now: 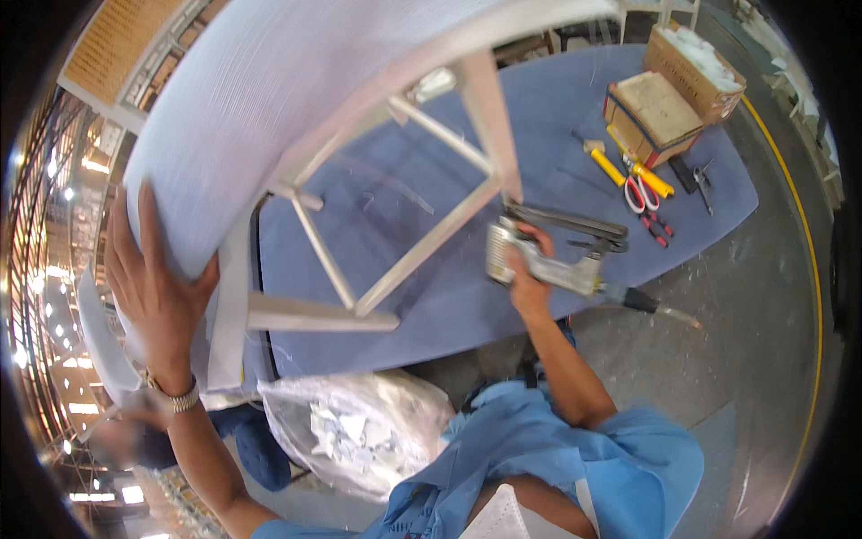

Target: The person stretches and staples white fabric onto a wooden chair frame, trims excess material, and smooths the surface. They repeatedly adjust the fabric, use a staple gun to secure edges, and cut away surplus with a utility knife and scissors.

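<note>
A chair [260, 81] with pale fabric upholstery and bare light-wood legs and stretchers is tipped over on the blue-grey padded table [431, 310]. My left hand [154, 292] lies against the pale fabric near the chair's left edge, its fingers stretched and spread. In my right hand [528, 283] is a metal pneumatic staple gun [575, 272], gripped by its body. Its hose fitting points to the right. The front of the staple gun is near the end of a chair leg [489, 117]; I cannot tell if they touch.
Cardboard boxes [654, 112] stand at the table's far right. Before them lie red-handled scissors [641, 193], yellow-handled tools [608, 167] and pliers [703, 189]. A clear plastic bag [413, 404] of scraps is below the table edge. Another person [135, 440] is at lower left.
</note>
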Motion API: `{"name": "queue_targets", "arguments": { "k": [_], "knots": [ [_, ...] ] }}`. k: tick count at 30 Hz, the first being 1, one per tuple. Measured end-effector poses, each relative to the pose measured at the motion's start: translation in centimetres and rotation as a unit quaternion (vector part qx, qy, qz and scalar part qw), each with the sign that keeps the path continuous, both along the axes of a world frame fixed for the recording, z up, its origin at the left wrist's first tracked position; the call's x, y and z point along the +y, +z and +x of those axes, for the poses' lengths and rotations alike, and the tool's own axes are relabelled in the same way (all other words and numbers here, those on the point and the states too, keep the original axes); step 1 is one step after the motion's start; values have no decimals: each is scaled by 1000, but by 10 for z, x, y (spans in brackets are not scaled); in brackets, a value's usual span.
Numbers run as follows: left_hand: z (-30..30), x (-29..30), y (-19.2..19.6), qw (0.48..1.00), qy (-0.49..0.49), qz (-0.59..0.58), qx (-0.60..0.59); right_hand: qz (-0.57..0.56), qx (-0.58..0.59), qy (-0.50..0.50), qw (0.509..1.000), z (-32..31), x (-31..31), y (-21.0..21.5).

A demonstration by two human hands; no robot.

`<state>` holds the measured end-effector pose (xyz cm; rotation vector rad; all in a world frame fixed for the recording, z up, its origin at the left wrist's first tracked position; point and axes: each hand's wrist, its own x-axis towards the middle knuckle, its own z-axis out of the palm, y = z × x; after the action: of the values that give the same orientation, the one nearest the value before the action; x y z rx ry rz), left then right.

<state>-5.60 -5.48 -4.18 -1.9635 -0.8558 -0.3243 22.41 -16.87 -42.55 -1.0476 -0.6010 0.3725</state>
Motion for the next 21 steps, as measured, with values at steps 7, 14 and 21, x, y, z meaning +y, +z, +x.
{"name": "queue_targets", "arguments": {
  "k": [7, 14, 21],
  "knots": [
    [-66, 18, 20, 997, -41, -61, -11, -87, 404, -103, 905, 134, -15, -119],
    [5, 49, 61, 948, -16, -295, -120, -388, 38, 243, 888, 128, -22, -34],
    [176, 96, 96, 875, -113, -461, -99, 164, -179, 224, 944, 72, 88, 242]
  ]
}}
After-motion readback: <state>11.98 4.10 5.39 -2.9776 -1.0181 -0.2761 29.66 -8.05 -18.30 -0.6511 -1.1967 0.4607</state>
